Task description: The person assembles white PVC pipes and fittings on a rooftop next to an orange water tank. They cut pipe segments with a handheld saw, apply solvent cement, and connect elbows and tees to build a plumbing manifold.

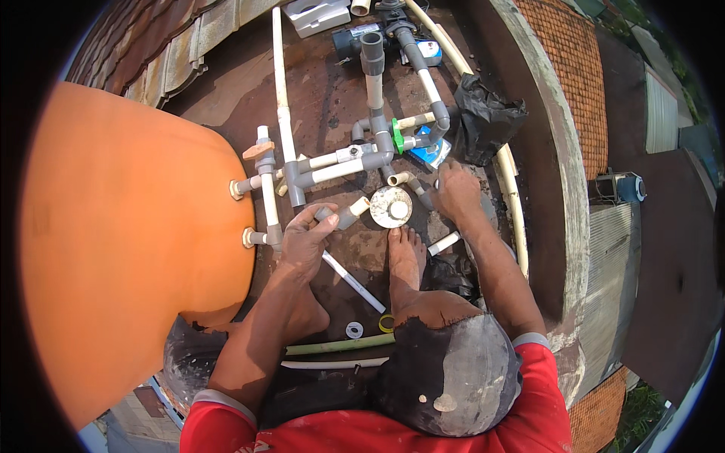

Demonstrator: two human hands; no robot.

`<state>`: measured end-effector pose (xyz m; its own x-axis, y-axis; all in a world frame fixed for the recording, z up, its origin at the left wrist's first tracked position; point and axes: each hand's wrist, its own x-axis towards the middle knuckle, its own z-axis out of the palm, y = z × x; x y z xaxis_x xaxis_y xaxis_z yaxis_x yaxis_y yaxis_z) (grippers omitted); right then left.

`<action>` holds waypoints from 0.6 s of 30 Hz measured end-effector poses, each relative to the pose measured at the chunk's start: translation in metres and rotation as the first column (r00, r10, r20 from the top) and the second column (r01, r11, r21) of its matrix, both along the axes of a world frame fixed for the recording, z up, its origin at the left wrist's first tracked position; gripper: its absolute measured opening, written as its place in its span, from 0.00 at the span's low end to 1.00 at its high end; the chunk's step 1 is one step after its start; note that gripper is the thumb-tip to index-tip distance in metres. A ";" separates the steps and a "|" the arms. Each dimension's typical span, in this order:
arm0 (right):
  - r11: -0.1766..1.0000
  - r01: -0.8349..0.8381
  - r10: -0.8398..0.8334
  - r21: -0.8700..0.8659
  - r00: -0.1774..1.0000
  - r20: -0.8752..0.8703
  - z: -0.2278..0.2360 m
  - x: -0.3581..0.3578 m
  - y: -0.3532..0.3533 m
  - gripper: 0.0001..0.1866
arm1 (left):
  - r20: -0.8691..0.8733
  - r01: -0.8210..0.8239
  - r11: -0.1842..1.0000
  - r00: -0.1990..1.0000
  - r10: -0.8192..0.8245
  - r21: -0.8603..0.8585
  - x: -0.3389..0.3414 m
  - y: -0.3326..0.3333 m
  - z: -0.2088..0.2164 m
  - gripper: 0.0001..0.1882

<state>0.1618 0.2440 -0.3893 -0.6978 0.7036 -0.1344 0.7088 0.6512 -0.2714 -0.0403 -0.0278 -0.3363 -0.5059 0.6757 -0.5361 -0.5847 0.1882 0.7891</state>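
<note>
One pipe piece (pixel 347 217) sits in the left hand (pixel 305 240); whether the curled right hand (pixel 458 192) holds anything is unclear.

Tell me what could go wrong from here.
The grey plastic fitting with a short cream pipe end, in the left hand, might bump the round, stained off-white object close by. The bare right foot, toes right at that object, could nudge it. The straight white plastic pipe lying near that foot could roll if stepped on.
</note>
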 end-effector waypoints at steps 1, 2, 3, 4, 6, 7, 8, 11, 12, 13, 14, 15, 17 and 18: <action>0.999 -0.039 0.040 -0.007 0.996 0.075 -0.015 -0.014 0.006 0.19 | 0.003 -0.004 1.000 1.000 0.004 -0.006 0.002 -0.001 0.000 0.16; 0.996 -0.083 0.084 -0.016 0.986 0.143 -0.028 -0.027 0.010 0.17 | -0.005 0.007 1.000 1.000 -0.007 -0.014 0.000 -0.002 -0.003 0.17; 0.992 -0.117 0.123 -0.047 0.981 0.149 -0.039 -0.037 0.009 0.16 | -0.014 0.014 1.000 1.000 -0.014 -0.021 -0.003 -0.005 -0.007 0.17; 0.986 -0.148 0.158 -0.077 0.975 0.155 -0.049 -0.045 0.008 0.15 | -0.022 0.024 0.999 0.999 -0.025 -0.027 -0.005 -0.008 -0.010 0.17; 0.983 -0.132 0.155 -0.128 0.969 0.193 -0.069 -0.053 0.008 0.14 | -0.003 0.001 0.999 1.000 -0.001 -0.032 -0.003 -0.011 -0.016 0.17; 0.985 -0.087 0.119 -0.146 0.968 0.222 -0.079 -0.056 0.009 0.15 | 0.007 -0.006 1.000 1.000 0.006 -0.028 -0.002 -0.012 -0.019 0.16; 0.985 -0.052 0.093 -0.166 0.964 0.251 -0.080 -0.061 0.004 0.15 | 0.015 -0.023 0.999 1.000 0.023 -0.028 -0.001 -0.015 -0.020 0.16; 0.994 -0.074 0.093 -0.087 0.963 0.254 -0.077 -0.066 0.002 0.14 | -0.063 -0.024 0.997 0.998 0.019 -0.080 0.003 -0.013 -0.020 0.16; 0.996 -0.070 0.081 -0.053 0.964 0.253 -0.078 -0.066 0.005 0.13 | -0.096 -0.026 0.996 0.995 0.017 -0.090 0.004 -0.010 -0.020 0.15; 0.999 -0.049 0.044 0.016 0.973 0.226 -0.086 -0.059 0.012 0.12 | -0.106 0.036 0.990 0.993 -0.051 -0.140 0.003 -0.013 -0.026 0.17; 0.998 -0.043 0.032 0.053 0.980 0.197 -0.087 -0.054 0.023 0.12 | -0.137 0.049 0.988 0.988 -0.069 -0.144 0.003 -0.011 -0.026 0.17; 0.996 -0.033 0.017 0.088 0.984 0.175 -0.087 -0.047 0.031 0.12 | -0.160 0.068 0.986 0.983 -0.092 -0.151 0.006 -0.008 -0.028 0.17; 0.993 0.016 -0.030 0.119 0.992 0.120 -0.079 -0.042 0.030 0.12 | -0.186 0.093 0.978 0.974 -0.128 -0.185 0.009 -0.004 -0.028 0.17; 0.993 0.048 -0.057 0.111 0.995 0.085 -0.061 -0.042 0.018 0.13 | -0.191 0.094 0.972 0.972 -0.136 -0.215 0.009 -0.005 -0.026 0.17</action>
<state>0.1194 0.2622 -0.4501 -0.6484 0.7527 -0.1139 0.7607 0.6347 -0.1359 -0.0313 -0.0328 -0.3624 -0.5440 0.6230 -0.5621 -0.3809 0.4136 0.8269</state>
